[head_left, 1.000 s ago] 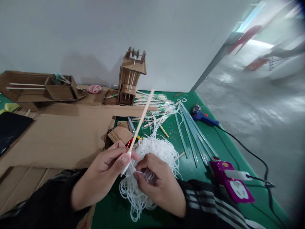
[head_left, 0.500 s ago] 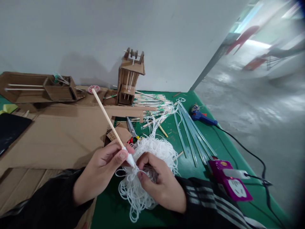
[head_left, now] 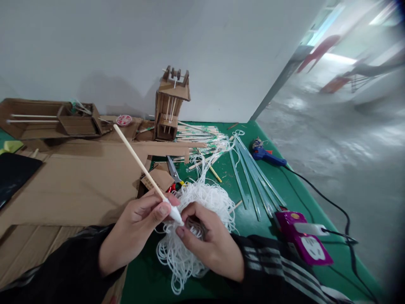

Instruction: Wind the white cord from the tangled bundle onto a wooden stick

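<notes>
In my left hand (head_left: pixel 134 230) is a thin wooden stick (head_left: pixel 136 159), pinched between thumb and fingers and slanting up to the left. White material (head_left: pixel 175 214) wraps its lower end and tapers to a point. My right hand (head_left: pixel 211 242) is closed at this tip, thumb and index finger pinching what looks like white cord; the strand itself is mostly hidden. Beneath and behind both hands lies a large loose tangle of white cord (head_left: pixel 211 196). Scissors (head_left: pixel 173 169) with red and yellow handles lie just beyond it.
Cardboard sheets (head_left: pixel 79 181) cover the left side, with a cardboard box model (head_left: pixel 47 122) behind. An upright cardboard model (head_left: pixel 171 101) stands by the wall. To the right are clear glue sticks (head_left: pixel 253 177), a blue glue gun (head_left: pixel 268 157) and a purple power socket (head_left: pixel 302 238) with trailing cables.
The stick's upper end has tipped slightly to the left. My right fingers have shifted a little at the wrapped tip, and a small cord loop beside it no longer shows.
</notes>
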`<state>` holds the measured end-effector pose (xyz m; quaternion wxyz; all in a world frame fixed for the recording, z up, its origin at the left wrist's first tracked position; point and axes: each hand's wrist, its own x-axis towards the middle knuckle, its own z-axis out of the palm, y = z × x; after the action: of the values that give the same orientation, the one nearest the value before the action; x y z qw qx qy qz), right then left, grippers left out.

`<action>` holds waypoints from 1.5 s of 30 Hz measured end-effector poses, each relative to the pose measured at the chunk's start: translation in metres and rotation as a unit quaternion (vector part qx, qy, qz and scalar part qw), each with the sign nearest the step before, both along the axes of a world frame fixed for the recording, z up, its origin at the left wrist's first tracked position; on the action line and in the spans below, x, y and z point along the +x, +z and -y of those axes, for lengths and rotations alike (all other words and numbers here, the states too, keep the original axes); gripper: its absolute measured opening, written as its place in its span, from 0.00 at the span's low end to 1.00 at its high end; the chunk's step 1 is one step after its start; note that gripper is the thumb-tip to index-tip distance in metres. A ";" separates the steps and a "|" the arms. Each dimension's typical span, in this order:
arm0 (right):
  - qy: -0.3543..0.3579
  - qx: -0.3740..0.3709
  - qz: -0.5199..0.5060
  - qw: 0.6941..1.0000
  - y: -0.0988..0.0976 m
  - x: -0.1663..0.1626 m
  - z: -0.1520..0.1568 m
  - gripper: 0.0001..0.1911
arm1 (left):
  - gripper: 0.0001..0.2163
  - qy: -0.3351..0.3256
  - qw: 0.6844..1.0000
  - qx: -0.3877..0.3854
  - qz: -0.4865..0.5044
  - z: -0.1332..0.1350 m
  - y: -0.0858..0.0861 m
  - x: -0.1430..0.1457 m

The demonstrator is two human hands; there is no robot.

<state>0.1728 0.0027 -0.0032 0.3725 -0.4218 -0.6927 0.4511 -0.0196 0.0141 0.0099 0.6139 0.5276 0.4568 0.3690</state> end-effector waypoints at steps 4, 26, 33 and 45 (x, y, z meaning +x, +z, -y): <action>-0.010 0.044 -0.022 0.999 -0.001 -0.001 -0.001 0.03 | 0.14 0.001 1.000 0.010 -0.015 0.000 0.002 0.001; 0.114 0.062 -0.100 0.987 0.001 0.012 -0.010 0.03 | 0.15 -0.042 0.991 -0.097 0.085 0.000 -0.002 0.003; 0.045 0.118 -0.067 0.990 0.001 0.012 -0.009 0.05 | 0.14 -0.070 0.991 -0.086 0.077 0.000 -0.003 0.004; -0.089 0.192 -0.056 0.976 -0.007 0.015 -0.007 0.10 | 0.16 -0.134 0.985 -0.097 0.057 0.001 0.003 0.012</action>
<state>0.1876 0.0098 -0.0100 0.5233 -0.3765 -0.7043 0.2974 -0.0081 0.0132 0.0131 0.7312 0.5000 0.3797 0.2668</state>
